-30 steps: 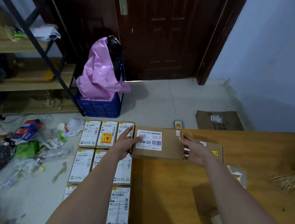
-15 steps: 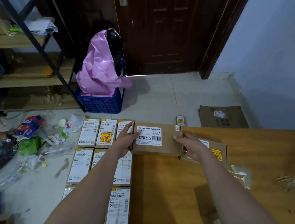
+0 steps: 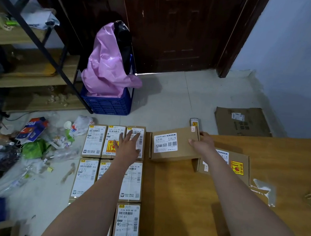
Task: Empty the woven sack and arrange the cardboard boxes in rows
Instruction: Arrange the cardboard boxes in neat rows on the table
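Observation:
A brown cardboard box (image 3: 172,146) with a white label reading 12V4A-5525 lies at the far edge of a brown wooden surface (image 3: 190,199), turned slightly askew. My right hand (image 3: 203,144) grips its right end, thumb on top. My left hand (image 3: 129,147) hovers open with fingers spread over the back row of labelled boxes (image 3: 94,140) on the floor. Several more boxes (image 3: 126,225) lie in rows nearer to me, partly hidden by my left arm. Another box (image 3: 239,164) with a yellow sticker lies under my right forearm. No woven sack is in view.
A litter pile (image 3: 37,141) spreads over the floor at left. Behind the rows stands a blue crate (image 3: 109,105) holding a pink bag (image 3: 108,64). A wooden shelf (image 3: 29,82) is at left, a dark door (image 3: 179,33) beyond, flattened cardboard (image 3: 243,122) by the right wall.
My left hand let go of the labelled box's left end and moved left over the floor rows. The box has turned a little; my right hand stays on its right end.

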Demonstrator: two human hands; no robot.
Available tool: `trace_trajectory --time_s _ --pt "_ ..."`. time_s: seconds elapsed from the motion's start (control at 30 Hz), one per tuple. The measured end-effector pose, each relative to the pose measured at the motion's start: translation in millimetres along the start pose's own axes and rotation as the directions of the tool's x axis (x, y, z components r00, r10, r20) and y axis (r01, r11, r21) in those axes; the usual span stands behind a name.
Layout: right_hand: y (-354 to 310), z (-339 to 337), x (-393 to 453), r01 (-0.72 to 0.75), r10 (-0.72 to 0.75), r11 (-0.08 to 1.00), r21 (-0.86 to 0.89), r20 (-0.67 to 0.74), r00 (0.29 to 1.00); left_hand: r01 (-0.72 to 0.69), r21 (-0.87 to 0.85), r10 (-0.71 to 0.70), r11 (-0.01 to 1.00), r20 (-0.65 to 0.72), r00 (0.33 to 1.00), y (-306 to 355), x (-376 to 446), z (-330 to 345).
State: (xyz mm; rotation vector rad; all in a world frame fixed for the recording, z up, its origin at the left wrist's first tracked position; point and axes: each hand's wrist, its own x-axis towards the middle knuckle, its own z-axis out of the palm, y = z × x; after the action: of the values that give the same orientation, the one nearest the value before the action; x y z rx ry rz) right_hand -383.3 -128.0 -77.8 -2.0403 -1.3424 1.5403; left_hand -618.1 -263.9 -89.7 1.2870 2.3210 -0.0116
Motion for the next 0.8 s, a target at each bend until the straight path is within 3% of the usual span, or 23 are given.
trace_trajectory --time_s 0.13,0.3,0.5,0.8 --pt "-5 19 4 -0.006 0.006 1.000 -0.005 0.023 1.000 0.044 0.122 -0.055 0.992 0.090 0.994 -7 6 2" --pt "2 31 18 -0.053 0.055 0.998 -0.045 0.034 0.998 0.081 0.020 -0.083 0.997 0.173 0.981 -10 13 -1" --pt "8 36 19 -0.140 0.146 0.948 -0.286 -0.002 0.989 0.081 0.009 -0.081 0.997 0.170 0.982 -9 15 -2" --pt "12 50 23 -0.167 0.142 0.890 -0.424 -0.090 0.986 0.081 -0.003 -0.079 0.997 0.189 0.979 -10 16 -2"
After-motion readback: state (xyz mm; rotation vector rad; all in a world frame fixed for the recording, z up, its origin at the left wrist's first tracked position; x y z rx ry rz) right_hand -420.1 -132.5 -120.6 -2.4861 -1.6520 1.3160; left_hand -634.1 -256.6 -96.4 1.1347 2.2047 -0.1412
